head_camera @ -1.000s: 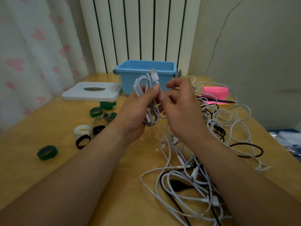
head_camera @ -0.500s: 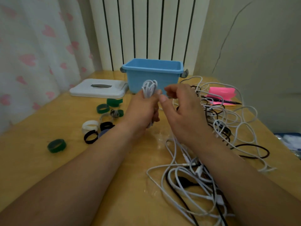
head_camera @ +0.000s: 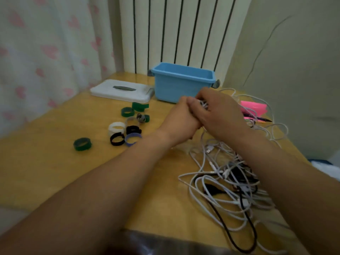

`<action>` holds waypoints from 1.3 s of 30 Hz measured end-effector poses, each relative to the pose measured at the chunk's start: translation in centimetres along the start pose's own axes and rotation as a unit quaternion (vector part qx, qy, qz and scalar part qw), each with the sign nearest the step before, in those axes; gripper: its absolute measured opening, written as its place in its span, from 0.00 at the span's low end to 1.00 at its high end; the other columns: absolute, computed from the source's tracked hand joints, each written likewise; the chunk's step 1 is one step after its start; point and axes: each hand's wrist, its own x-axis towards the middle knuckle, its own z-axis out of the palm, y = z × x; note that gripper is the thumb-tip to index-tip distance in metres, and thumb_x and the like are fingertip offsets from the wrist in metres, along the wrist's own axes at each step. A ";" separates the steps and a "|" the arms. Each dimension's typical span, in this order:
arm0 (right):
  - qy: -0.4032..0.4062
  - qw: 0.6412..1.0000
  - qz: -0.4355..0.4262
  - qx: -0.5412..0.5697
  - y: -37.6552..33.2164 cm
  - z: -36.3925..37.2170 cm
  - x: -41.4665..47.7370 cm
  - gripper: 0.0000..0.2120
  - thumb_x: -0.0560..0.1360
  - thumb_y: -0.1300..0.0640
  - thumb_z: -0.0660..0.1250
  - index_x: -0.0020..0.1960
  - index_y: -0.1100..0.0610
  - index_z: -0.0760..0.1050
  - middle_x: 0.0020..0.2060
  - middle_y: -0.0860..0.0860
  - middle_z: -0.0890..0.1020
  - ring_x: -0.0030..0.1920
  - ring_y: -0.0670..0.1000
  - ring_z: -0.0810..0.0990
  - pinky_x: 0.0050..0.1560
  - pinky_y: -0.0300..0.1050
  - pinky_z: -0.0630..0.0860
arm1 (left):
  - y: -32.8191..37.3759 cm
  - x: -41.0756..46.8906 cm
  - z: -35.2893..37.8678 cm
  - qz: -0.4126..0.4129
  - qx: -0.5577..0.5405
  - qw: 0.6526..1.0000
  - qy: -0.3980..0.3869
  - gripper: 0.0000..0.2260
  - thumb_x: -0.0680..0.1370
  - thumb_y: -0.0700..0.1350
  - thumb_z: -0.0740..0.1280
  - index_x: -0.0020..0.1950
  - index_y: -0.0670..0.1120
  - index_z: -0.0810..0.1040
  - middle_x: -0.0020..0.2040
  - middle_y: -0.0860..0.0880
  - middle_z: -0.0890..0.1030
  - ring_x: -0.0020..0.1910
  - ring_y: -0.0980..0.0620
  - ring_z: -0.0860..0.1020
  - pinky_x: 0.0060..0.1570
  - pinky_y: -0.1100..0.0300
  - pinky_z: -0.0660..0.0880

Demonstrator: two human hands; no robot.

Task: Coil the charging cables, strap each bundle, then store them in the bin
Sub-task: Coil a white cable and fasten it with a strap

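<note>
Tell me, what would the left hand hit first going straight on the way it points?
Probably the blue bin, whose front wall lies just beyond the left hand holding the coiled white cable; depth is unclear.

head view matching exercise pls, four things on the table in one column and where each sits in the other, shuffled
1 blue bin
2 white lid
3 pink pad
4 lone green strap

a flat, just left of the bin
b nearest the camera, apart from the other straps
c right side, by the wall
d at the back, before the radiator

Pairs: 1-d, 2-a, 3-c, 4-b
</note>
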 end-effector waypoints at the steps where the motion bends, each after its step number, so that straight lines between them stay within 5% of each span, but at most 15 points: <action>1: 0.004 1.000 0.001 -0.010 -0.1 -0.3 -0.2 0.18 0.82 0.37 0.61 0.47 0.51 0.76 0.40 0.51 0.82 0.43 0.56 0.80 0.42 0.53 0.74 | 0.3 -0.4 -0.1 -0.007 -0.031 0.999 0.012 0.08 0.79 0.40 0.70 0.55 0.43 0.74 0.42 0.47 0.80 0.31 0.52 0.80 0.24 0.59 0.73; 4: 0.020 0.999 0.022 -0.022 -0.1 -1.4 -0.4 0.15 0.82 0.42 0.64 0.45 0.52 0.76 0.40 0.55 0.83 0.43 0.59 0.80 0.41 0.54 0.74 | 0.9 -0.9 0.1 0.012 -0.045 0.999 -0.016 0.16 0.79 0.45 0.74 0.60 0.44 0.70 0.48 0.51 0.80 0.39 0.54 0.81 0.32 0.55 0.78; 9: 0.077 0.994 0.062 -0.041 -1.7 -2.5 -1.0 0.15 0.82 0.45 0.62 0.45 0.55 0.76 0.39 0.58 0.83 0.41 0.63 0.80 0.40 0.56 0.75 | 2.6 -2.3 -1.0 -0.003 0.019 0.999 -0.028 0.09 0.81 0.46 0.69 0.60 0.46 0.78 0.50 0.47 0.84 0.46 0.45 0.83 0.49 0.41 0.83; 14: 0.068 0.996 0.041 -0.039 -6.2 -1.3 -2.2 0.12 0.83 0.47 0.61 0.46 0.53 0.75 0.36 0.51 0.78 0.37 0.57 0.76 0.35 0.49 0.65 | 1.7 -6.5 -3.1 -0.020 0.083 0.996 0.007 0.06 0.84 0.44 0.63 0.49 0.49 0.77 0.42 0.49 0.84 0.40 0.50 0.82 0.45 0.44 0.82; 18: -0.012 0.998 0.012 0.061 -8.7 -0.7 -2.1 0.14 0.84 0.43 0.61 0.45 0.49 0.75 0.35 0.44 0.78 0.37 0.49 0.77 0.34 0.45 0.69 | 0.2 -8.8 -5.0 -0.017 0.105 0.994 0.024 0.10 0.87 0.51 0.61 0.53 0.47 0.77 0.43 0.48 0.81 0.40 0.46 0.79 0.40 0.46 0.78; 24: -0.096 0.995 -0.035 0.014 -11.6 0.3 -1.5 0.23 0.84 0.42 0.60 0.36 0.53 0.74 0.31 0.47 0.78 0.35 0.50 0.78 0.32 0.45 0.69 | -1.5 -11.5 -6.8 -0.042 0.110 0.993 0.005 0.14 0.88 0.54 0.60 0.51 0.47 0.77 0.41 0.49 0.79 0.39 0.47 0.78 0.37 0.49 0.73; 29: -0.161 0.952 0.051 0.255 -13.6 0.7 -1.9 0.29 0.84 0.32 0.52 0.47 0.52 0.79 0.35 0.53 0.83 0.34 0.50 0.82 0.37 0.49 0.77 | -2.5 -13.6 -9.8 -0.030 0.033 0.996 0.079 0.18 0.90 0.57 0.56 0.51 0.52 0.81 0.45 0.57 0.84 0.42 0.59 0.80 0.47 0.56 0.78; 34: -0.184 0.966 0.071 0.166 -12.3 3.0 -1.4 0.12 0.86 0.47 0.62 0.51 0.50 0.81 0.42 0.47 0.84 0.42 0.50 0.83 0.43 0.50 0.79 | -6.6 -14.4 -13.2 -0.147 -0.187 0.936 0.260 0.25 0.86 0.64 0.61 0.34 0.51 0.71 0.29 0.50 0.71 0.28 0.48 0.68 0.34 0.51 0.67; 39: -0.236 0.967 -0.005 0.098 -12.1 5.0 -1.3 0.06 0.83 0.49 0.68 0.56 0.48 0.83 0.50 0.43 0.81 0.50 0.46 0.79 0.48 0.44 0.75 | -7.3 -14.5 -12.7 -0.151 -0.183 0.935 0.264 0.26 0.84 0.66 0.60 0.32 0.53 0.71 0.27 0.52 0.71 0.28 0.48 0.68 0.36 0.47 0.68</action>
